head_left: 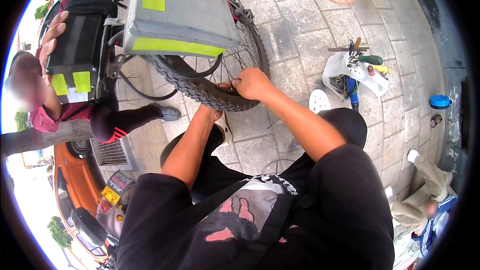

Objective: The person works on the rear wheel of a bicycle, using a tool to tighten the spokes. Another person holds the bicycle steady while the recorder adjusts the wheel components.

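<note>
A black knobby bicycle tyre (200,91) curves around the spoked wheel in front of me. My left hand (214,113) reaches up from beneath it and grips it. Most of that hand's fingers are hidden behind the rubber, with what look like fingertips at its inner side. My right hand (251,83) is closed at the tyre's inner edge, thumb and fingers pressed together. What they pinch is hidden. Just above runs the dark wheel rim (202,74), with a gap between it and the tyre. A grey box with yellow-green patches (185,12) sits over the wheel.
Another person's hand (54,35) rests on the black case (75,45) at the left. A white tool container (340,70) with several tools stands to the right on the paving. Beyond lie an orange hose (327,1) and a blue round container (440,102). Someone sits at lower right.
</note>
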A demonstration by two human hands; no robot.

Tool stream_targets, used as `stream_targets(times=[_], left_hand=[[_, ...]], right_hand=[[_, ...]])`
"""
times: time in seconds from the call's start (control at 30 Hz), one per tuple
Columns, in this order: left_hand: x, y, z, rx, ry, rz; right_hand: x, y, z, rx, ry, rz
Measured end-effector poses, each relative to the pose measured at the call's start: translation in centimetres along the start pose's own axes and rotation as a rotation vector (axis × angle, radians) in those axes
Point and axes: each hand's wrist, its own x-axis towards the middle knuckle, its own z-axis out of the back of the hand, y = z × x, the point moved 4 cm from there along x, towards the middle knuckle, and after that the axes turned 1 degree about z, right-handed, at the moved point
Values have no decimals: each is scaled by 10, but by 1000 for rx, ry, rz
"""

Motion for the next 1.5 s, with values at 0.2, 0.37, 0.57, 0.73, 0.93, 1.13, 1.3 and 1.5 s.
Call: stream_targets(times=[0.2, 0.37, 0.57, 0.73, 0.93, 1.13, 1.3, 1.5], left_hand=[[-17, -6, -29, -158, -151, -63], [-6, -17, -31, -38, -88, 78], [-6, -14, -37, -107, -77, 78], [-12, -14, -43, -17, -15, 97], [3, -7, -27, 77, 91, 52], [-13, -17, -52, 137, 61, 110], [-8, -8, -43, -46, -146, 39], [-24, -14, -48, 226, -71, 10]], right_hand=[[2, 4, 8, -129, 67, 54], [11, 9, 8, -223, 117, 104], [16, -1, 4, -243, 119, 272], [23, -39, -11, 374, 340, 42], [25, -53, -21, 731, 467, -150], [13, -53, -12, 693, 351, -125], [9, -47, -13, 705, 263, -201], [9, -52, -15, 739, 164, -346]])
